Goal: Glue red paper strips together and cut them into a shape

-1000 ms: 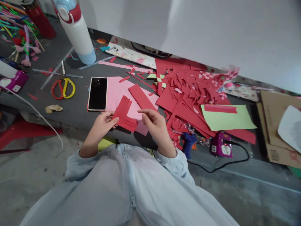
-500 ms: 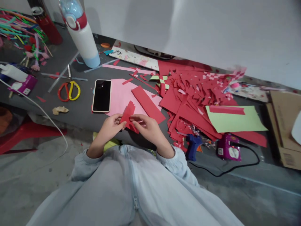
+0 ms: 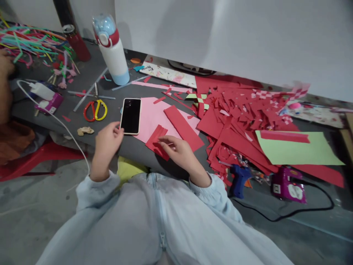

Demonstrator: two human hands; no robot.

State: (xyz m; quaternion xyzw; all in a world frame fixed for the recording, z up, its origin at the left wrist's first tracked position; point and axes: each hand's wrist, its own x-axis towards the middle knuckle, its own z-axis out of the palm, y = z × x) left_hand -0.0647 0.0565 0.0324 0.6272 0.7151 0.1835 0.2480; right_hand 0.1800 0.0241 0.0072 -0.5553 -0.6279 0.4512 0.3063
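Note:
My right hand (image 3: 179, 151) is at the front edge of the table, thumb and forefinger at a small stack of red paper strips (image 3: 157, 139). Some of its fingers are hidden behind the paper. My left hand (image 3: 107, 141) is at the lower left corner of a phone (image 3: 131, 116) with a dark screen. Its fingers are bent together there, with a bit of red showing at the tips; what they pinch is unclear. Beneath the strips lies a pink sheet (image 3: 149, 108), and a wider red paper strip (image 3: 183, 127) slants across it.
Scissors (image 3: 95, 110) and a white bottle (image 3: 114, 60) stand or lie to the left. Red paper scraps (image 3: 237, 106) heap on the right, near a green sheet (image 3: 298, 151), a blue glue gun (image 3: 240, 180) and a cable. Another person's arm (image 3: 4, 84) shows at far left.
My left hand has let go of the red paper strips and moved left to the phone's corner. My right hand stays at the strips. The view has shifted left.

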